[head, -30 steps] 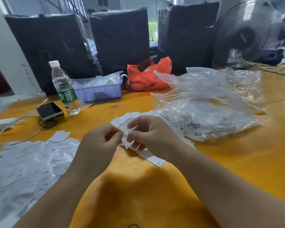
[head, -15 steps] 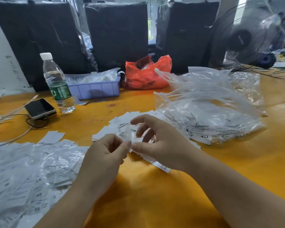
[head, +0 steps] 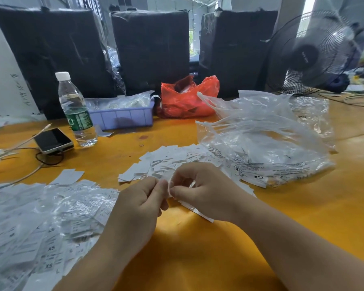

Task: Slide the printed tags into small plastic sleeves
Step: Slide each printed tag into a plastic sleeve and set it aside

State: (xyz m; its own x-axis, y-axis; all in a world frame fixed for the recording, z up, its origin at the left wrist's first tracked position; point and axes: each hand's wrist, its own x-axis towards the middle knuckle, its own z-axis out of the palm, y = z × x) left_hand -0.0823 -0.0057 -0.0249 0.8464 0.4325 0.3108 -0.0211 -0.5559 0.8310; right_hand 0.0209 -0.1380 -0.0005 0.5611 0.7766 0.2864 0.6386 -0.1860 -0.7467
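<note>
Head view, only cam. Both hands meet mid-table over the yellow table [head: 303, 217]. Left hand [head: 138, 203] has fingers curled, thumb + index pinching a small clear sleeve [head: 168, 181] at its edge. Right hand [head: 200, 190] also curled, pinching the same sleeve from the other side; can't tell if a tag is already inside, too small and glare on the plastic.

Change vs 0.5 s ago: right-hand fingers were spread and reaching over the pile, now they're closed in on the pinch, hands touching at the fingertips. Cam also tipped a bit, the scene sits lower in frame. Means: prob. mid-insertion or opening the sleeve mouth, one unit in progress, not done.

Loose tags [head: 166, 160] lie spread just beyond the hands, so lots left. Filled sleeves pile [head: 44, 223] at left, XS/S print visible. Big clear bags [head: 261, 143] to the right, touching the tag spread. Back: water bottle [head: 77, 110], phone [head: 53, 140], purple tray [head: 124, 118], red bag [head: 187, 99], fan [head: 311, 53].
</note>
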